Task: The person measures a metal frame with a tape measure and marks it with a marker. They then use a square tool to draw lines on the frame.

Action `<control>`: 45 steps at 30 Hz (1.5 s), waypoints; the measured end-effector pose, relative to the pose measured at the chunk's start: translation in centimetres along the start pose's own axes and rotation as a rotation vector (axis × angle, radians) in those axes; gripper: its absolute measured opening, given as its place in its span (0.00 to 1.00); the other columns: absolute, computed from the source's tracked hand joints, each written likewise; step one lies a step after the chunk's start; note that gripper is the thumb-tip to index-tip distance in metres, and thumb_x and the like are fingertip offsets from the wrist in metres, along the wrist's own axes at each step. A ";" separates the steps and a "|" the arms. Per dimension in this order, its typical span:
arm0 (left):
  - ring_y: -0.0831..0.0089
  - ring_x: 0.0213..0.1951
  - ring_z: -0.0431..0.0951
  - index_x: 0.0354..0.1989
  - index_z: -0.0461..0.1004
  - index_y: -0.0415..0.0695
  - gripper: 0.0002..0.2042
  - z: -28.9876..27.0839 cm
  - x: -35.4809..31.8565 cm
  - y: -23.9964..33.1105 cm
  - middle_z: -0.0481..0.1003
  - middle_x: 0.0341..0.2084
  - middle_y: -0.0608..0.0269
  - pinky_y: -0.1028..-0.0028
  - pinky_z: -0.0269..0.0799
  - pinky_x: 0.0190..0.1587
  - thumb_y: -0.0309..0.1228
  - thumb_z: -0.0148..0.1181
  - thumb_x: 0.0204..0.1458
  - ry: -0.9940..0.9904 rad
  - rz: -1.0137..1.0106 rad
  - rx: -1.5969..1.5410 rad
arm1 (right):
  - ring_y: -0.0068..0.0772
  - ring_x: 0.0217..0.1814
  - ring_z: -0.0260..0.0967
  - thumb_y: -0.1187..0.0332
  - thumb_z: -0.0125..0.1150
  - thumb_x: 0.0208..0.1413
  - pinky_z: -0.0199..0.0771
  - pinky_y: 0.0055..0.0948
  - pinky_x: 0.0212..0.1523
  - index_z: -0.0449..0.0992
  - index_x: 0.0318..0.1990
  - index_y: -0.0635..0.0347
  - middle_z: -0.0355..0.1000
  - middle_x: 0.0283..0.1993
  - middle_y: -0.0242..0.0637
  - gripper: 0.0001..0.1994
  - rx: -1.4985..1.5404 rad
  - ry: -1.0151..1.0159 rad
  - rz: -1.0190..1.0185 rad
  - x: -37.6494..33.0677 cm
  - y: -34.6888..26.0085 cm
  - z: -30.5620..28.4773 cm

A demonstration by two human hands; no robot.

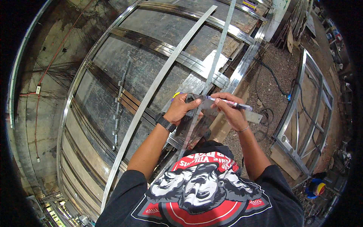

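Workshop floor under a big steel frame [159, 49].
Left hand [181, 109] fingers press a metal square [196, 117] onto a steel strip [213, 64]; right hand [230, 111] fingers pinch a marker [228, 103] at the square's upper edge.

I am wearing a black T-shirt [204, 196] with short sleeves ending above my elbows, leaving both forearms bare. A large graphic is covering the chest of the shirt: grey and white drawn heads inside a red ring, with a red arched banner of white lettering above them and small red leaf sprigs at either side. Up from the shirt, my left hand [181, 109] is showing a chunky black wristwatch [165, 122] on its wrist. My right hand [231, 110] is carrying 1 thin bracelet [244, 129] around its wrist.
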State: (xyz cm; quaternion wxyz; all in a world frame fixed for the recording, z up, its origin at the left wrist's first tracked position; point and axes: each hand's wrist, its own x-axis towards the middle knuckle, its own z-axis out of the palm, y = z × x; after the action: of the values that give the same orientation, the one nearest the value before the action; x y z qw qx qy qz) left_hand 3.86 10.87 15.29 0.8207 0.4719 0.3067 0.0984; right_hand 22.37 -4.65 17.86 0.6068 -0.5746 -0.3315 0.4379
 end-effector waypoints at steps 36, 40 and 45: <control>0.59 0.45 0.88 0.58 0.73 0.35 0.24 -0.6 1.9 3.8 0.83 0.46 0.53 0.63 0.83 0.51 0.27 0.73 0.55 -0.180 -0.054 -0.027 | 0.28 0.36 0.74 0.75 0.72 0.56 0.74 0.28 0.41 0.80 0.46 0.59 0.74 0.37 0.36 0.12 -0.509 0.250 -0.293 2.6 1.6 -3.6; 0.60 0.44 0.88 0.58 0.75 0.35 0.22 -0.5 4.0 4.9 0.83 0.47 0.53 0.64 0.83 0.51 0.27 0.72 0.56 -0.163 -0.081 -0.036 | 0.29 0.35 0.74 0.76 0.72 0.55 0.75 0.28 0.40 0.79 0.46 0.59 0.75 0.38 0.36 0.12 -0.442 0.235 -0.351 5.0 1.1 -4.4; 0.67 0.42 0.87 0.57 0.77 0.37 0.20 1.4 5.9 6.5 0.84 0.45 0.56 0.67 0.83 0.48 0.30 0.72 0.57 -0.160 0.006 -0.013 | 0.30 0.35 0.74 0.74 0.72 0.55 0.75 0.29 0.40 0.80 0.46 0.60 0.75 0.38 0.38 0.11 -0.440 0.185 -0.319 6.4 0.0 -6.3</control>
State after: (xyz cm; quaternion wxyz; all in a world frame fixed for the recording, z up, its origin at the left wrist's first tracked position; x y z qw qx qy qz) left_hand 10.20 15.99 18.88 0.8454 0.4736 0.2382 0.0648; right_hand 30.64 -1.39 16.45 0.5564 -0.6706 -0.4479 0.2003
